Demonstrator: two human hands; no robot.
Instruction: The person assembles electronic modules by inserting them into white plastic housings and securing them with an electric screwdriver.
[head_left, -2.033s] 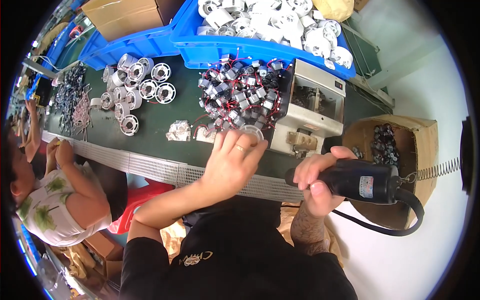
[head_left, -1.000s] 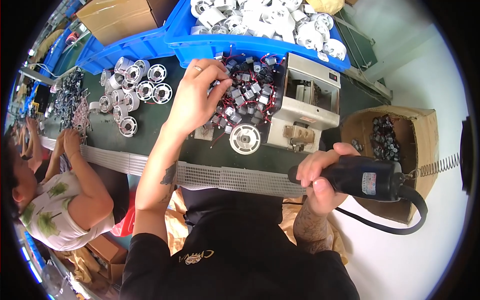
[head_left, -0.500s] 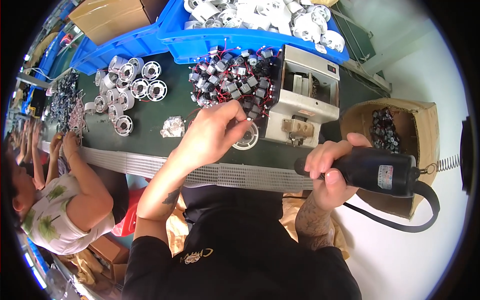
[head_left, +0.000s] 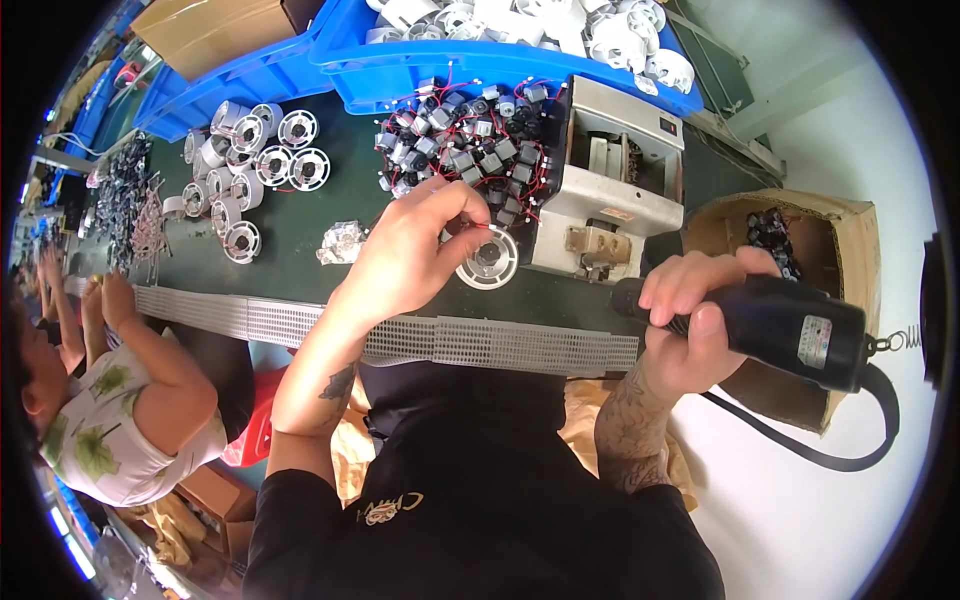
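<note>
My left hand [head_left: 415, 250] is closed in a pinch at the upper left rim of a white round plastic housing [head_left: 503, 262] with a dark motor at its centre. A bit of red wire shows by the fingertips, but what they grip is too small to make out. The housing lies on the green bench top, just left of a grey-white machine [head_left: 622, 205]. My right hand [head_left: 695, 325] is wrapped round a black electric screwdriver [head_left: 790, 330], held nearly level with its tip end toward the left. A coil spring [head_left: 905, 340] and a black strap are attached to its rear.
Behind my left hand lies a heap of small motors [head_left: 465, 135] with red wires. Several similar white housings [head_left: 245, 185] stand farther left. Blue bins [head_left: 430, 75] line the back. At right is a cardboard box [head_left: 850, 225]; at left, a co-worker [head_left: 140, 420].
My right hand and the screwdriver have shifted right. My left thumb and fingertips have drawn back leftward at the housing, leaving more of its face in sight.
</note>
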